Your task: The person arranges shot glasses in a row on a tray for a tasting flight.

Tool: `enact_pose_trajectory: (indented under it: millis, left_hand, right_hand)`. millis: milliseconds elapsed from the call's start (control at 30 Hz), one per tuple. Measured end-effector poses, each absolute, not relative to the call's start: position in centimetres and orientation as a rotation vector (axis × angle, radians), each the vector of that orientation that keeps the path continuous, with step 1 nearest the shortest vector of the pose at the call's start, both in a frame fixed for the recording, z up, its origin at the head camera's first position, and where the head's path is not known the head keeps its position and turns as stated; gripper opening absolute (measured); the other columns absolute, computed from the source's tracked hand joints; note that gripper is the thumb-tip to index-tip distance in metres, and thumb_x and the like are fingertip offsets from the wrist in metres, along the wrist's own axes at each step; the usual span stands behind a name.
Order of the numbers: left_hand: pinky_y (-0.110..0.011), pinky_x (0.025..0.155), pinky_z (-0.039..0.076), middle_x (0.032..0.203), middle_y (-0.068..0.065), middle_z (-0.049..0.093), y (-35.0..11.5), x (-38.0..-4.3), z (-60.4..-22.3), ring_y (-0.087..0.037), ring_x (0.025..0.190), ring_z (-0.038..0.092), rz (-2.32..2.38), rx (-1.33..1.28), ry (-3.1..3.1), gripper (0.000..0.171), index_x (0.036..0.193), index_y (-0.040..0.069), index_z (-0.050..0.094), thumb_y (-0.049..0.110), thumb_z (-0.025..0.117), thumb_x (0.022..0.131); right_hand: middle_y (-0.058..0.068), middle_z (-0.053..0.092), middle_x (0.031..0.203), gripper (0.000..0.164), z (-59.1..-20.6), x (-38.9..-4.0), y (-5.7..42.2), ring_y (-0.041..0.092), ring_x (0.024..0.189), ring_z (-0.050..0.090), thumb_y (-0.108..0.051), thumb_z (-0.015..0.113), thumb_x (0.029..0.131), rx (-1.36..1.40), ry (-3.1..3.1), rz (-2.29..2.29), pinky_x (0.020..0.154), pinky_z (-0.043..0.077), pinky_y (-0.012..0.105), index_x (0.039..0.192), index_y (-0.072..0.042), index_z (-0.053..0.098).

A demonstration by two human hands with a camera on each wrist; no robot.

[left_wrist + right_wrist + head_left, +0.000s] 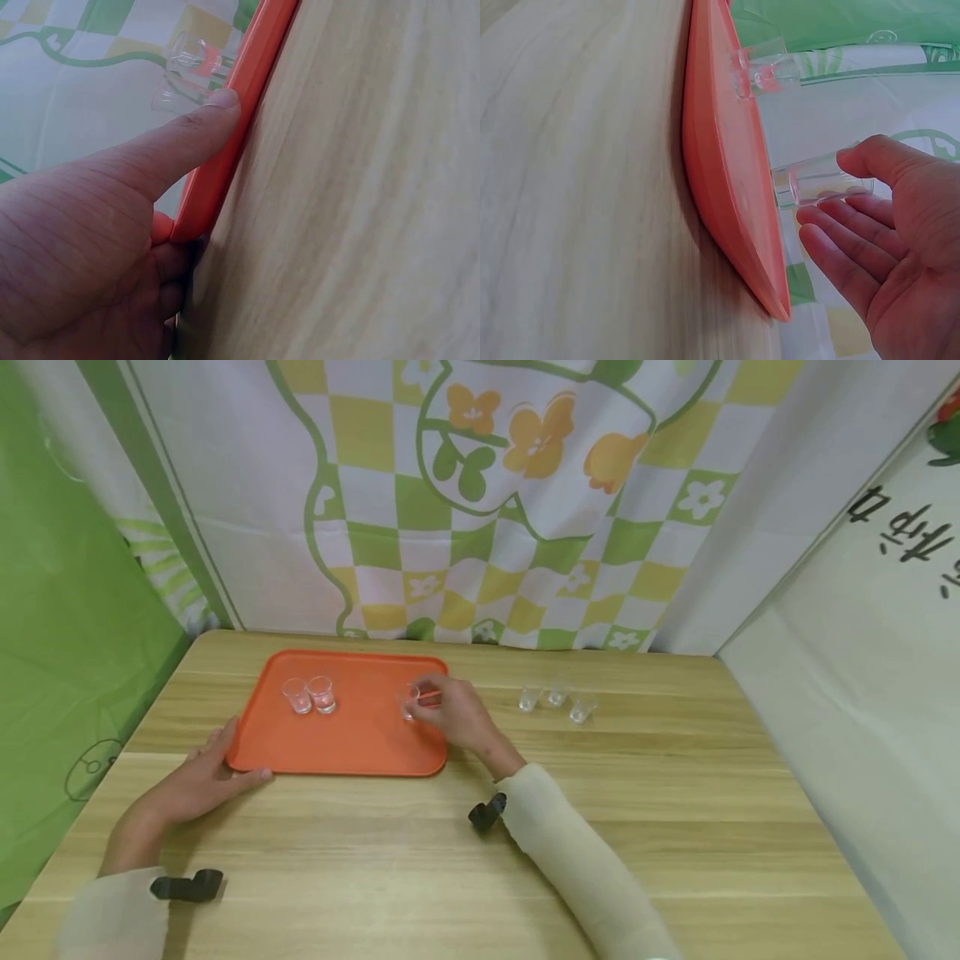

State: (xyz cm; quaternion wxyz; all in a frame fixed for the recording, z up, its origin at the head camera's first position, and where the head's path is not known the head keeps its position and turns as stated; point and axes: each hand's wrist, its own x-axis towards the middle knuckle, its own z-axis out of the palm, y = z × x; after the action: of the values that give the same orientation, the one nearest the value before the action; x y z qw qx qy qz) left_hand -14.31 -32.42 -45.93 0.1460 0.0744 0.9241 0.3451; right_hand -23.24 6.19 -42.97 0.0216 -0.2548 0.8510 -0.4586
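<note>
My right hand (457, 714) is over the right part of the orange tray (337, 743). Its thumb and fingers pinch a small clear shot glass (817, 180) from either side near the rim; the base of the glass is by the tray's surface. At the tray's front left corner, my left hand (195, 781) holds the edge, with the thumb along the front rim (225, 150) and the other fingers round the left side. Two more shot glasses, the left one (297, 696) and its neighbour (322, 695), stand close together on the tray's left half.
Right of the tray, three clear shot glasses (577, 708) stand grouped on the wooden table (420, 868). A patterned curtain (495, 568) hangs along the table's back edge. Green sheeting (75, 610) borders the left side, and a white sheet with black writing (862, 693) borders the right.
</note>
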Motion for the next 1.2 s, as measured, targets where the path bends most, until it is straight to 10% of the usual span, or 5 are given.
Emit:
enact_pose_trajectory:
  millis: [1200]
  left_hand:
    - [-0.084,0.105,0.005,0.158,-0.044,-0.007,-32.4,-14.1,-45.9,-0.069,0.140,-0.009,0.972,0.171,2.666,0.111,0.161,0.001,-0.014,0.053,0.062,0.100]
  right_hand:
    - [0.004,0.072,0.113,0.024,-43.2,-24.4,0.3,0.018,0.104,0.072,-0.018,0.073,0.098,-0.776,2.629,-1.384,0.080,0.055,0.017,0.116,-0.004,0.068]
